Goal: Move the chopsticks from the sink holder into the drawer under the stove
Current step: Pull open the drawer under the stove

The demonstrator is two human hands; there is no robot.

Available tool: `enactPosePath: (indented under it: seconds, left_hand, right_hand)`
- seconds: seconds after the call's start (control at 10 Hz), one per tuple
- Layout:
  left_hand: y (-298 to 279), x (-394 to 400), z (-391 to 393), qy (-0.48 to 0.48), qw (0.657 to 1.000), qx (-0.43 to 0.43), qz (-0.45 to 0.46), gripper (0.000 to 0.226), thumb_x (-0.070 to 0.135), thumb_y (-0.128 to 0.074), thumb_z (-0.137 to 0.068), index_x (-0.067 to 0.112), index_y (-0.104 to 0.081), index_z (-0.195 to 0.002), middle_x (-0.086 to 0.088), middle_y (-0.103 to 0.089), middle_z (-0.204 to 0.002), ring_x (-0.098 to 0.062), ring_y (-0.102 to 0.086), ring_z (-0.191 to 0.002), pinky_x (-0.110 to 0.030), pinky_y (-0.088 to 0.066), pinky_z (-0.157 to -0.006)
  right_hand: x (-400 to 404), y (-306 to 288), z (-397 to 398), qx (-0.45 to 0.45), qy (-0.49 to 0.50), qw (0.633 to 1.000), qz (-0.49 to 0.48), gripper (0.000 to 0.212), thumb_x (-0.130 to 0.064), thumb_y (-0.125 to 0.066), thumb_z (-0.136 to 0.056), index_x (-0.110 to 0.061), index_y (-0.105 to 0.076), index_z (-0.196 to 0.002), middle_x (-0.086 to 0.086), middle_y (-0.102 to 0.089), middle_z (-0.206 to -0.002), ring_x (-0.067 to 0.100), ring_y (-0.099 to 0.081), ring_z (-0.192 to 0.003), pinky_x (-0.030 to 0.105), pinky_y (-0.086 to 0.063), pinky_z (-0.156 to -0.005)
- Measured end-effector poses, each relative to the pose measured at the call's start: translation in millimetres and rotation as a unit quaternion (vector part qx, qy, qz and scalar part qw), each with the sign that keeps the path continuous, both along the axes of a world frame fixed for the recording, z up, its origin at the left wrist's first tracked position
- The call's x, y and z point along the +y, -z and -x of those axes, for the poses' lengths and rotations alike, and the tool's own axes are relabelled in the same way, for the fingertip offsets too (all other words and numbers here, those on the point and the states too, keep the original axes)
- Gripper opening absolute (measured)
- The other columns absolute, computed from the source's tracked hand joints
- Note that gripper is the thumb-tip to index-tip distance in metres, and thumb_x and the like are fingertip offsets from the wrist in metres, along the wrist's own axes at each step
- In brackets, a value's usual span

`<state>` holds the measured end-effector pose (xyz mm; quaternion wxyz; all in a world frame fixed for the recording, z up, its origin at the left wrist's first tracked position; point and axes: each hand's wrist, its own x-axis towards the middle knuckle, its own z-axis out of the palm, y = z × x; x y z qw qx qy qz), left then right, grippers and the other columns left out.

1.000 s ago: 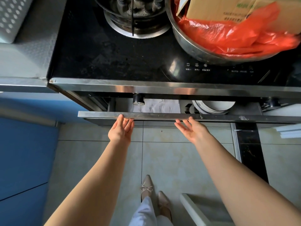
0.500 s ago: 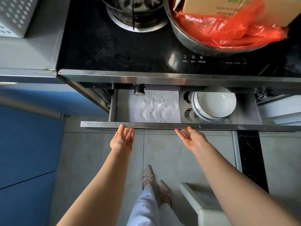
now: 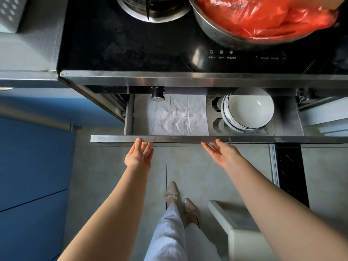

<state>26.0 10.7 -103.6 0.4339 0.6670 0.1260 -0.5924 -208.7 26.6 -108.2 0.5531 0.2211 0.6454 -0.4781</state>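
I see drawer (image 3: 188, 138) open under stove (image 3: 150, 53). Left hand (image 3: 138, 155), right hand (image 3: 223, 153): fingers (image 3: 209, 147) spread, holding nothing, tips at front rail. White bowls (image 3: 248, 110) beyond right fingers. Chopsticks not visible.

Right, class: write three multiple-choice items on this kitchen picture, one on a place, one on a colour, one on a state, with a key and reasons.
1. Where in the drawer do the bowls sit?
A. on its right side
B. on its left side
C. on the paper

2. What colour is the bag in the pot?
A. blue
B. red
C. white

3. How does the drawer stand?
A. shut
B. taken out and set on the floor
C. pulled open

Key:
1 A, the bowls lie right of the paper.
2 B, the bag shows bright red above the pot's steel rim.
3 C, the inside shows, with the left hand and right hand at its front edge, fingers open.
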Motion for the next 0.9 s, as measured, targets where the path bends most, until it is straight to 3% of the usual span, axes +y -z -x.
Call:
enactPosePath:
  seconds: [0.1, 0.2, 0.3, 0.4, 0.5, 0.6, 0.7, 0.9]
  left_hand:
    - [-1, -7, 1, -0.017, 0.999, 0.029, 0.009, 0.04, 0.017, -0.038, -0.106, 0.006, -0.046, -0.143, -0.017, -0.047, -0.149, -0.033, -0.052, -0.134, -0.037, -0.041, -0.107]
    - [-3, -12, 2, -0.014, 1.0, 0.023, 0.009, 0.041, 0.017, -0.037, -0.106, 0.005, -0.045, -0.143, -0.017, -0.045, -0.151, -0.034, -0.051, -0.135, -0.036, -0.04, -0.107]
    - [3, -16, -1, -0.022, 0.999, 0.029, 0.015, 0.042, 0.017, -0.03, -0.106, 0.006, -0.044, -0.145, -0.016, -0.043, -0.153, -0.034, -0.049, -0.137, -0.037, -0.037, -0.113]
    - [8, -14, -3, -0.002, 0.999, 0.021, 0.026, 0.044, 0.023, -0.032, -0.106, 0.007, -0.042, -0.145, -0.012, -0.047, -0.151, -0.026, -0.051, -0.136, -0.032, -0.044, -0.107]
    - [9, -9, -2, 0.069, 0.997, 0.004, 0.04, 0.052, 0.036, -0.049, -0.101, 0.008, -0.044, -0.144, -0.006, -0.055, -0.145, -0.014, -0.057, -0.129, -0.023, -0.051, -0.091]
    - [11, -9, -4, 0.085, 0.995, 0.009, 0.041, 0.053, 0.037, -0.048, -0.101, 0.008, -0.043, -0.145, -0.005, -0.053, -0.147, -0.015, -0.055, -0.132, -0.025, -0.049, -0.097]
    - [0, -11, 0, 0.033, 0.997, 0.056, 0.03, 0.05, 0.034, -0.041, -0.105, 0.006, -0.041, -0.146, -0.008, -0.049, -0.151, -0.021, -0.052, -0.136, -0.03, -0.042, -0.109]
    - [-41, 10, 2, 0.014, 0.997, 0.072, 0.039, 0.049, 0.031, -0.045, -0.104, 0.003, -0.042, -0.143, -0.012, -0.055, -0.144, -0.03, -0.056, -0.13, -0.035, -0.046, -0.103]
  right_hand:
    - [-7, 0, 1, -0.003, -0.006, 1.0, 0.0, 0.005, 0.005, -0.047, -0.095, 0.003, -0.05, -0.098, 0.027, -0.05, -0.127, 0.036, -0.056, -0.074, 0.056, -0.05, -0.084]
    - [-13, 0, 3, -0.008, -0.011, 1.0, -0.004, 0.002, 0.005, -0.048, -0.095, 0.005, -0.05, -0.094, 0.027, -0.05, -0.129, 0.041, -0.058, -0.086, 0.057, -0.05, -0.087]
    - [-17, -2, 4, -0.012, -0.012, 1.0, 0.004, 0.009, 0.008, -0.047, -0.094, 0.004, -0.05, -0.102, 0.029, -0.049, -0.13, 0.041, -0.057, -0.097, 0.056, -0.049, -0.09]
    - [-18, -4, 4, -0.017, -0.015, 1.0, 0.014, 0.009, 0.008, -0.045, -0.094, 0.005, -0.05, -0.101, 0.03, -0.048, -0.131, 0.041, -0.052, -0.118, 0.055, -0.048, -0.094]
    - [-16, -8, 5, -0.035, -0.021, 0.999, 0.017, 0.014, 0.005, -0.044, -0.096, 0.007, -0.049, -0.109, 0.029, -0.046, -0.133, 0.043, -0.049, -0.121, 0.052, -0.046, -0.098]
    - [-14, -18, 8, -0.046, -0.03, 0.998, 0.025, 0.024, -0.002, -0.05, -0.096, 0.009, -0.047, -0.117, 0.029, -0.047, -0.131, 0.041, -0.051, -0.121, 0.049, -0.045, -0.1]
    - [-12, -28, 14, -0.046, -0.046, 0.997, 0.029, 0.047, -0.011, -0.058, -0.093, 0.01, -0.039, -0.13, 0.029, -0.049, -0.127, 0.039, -0.054, -0.117, 0.046, -0.047, -0.099]
    - [5, -67, 17, -0.033, -0.092, 0.995, 0.031, 0.046, -0.016, -0.053, -0.096, 0.007, -0.036, -0.133, 0.028, -0.05, -0.132, 0.039, -0.054, -0.118, 0.043, -0.048, -0.092]
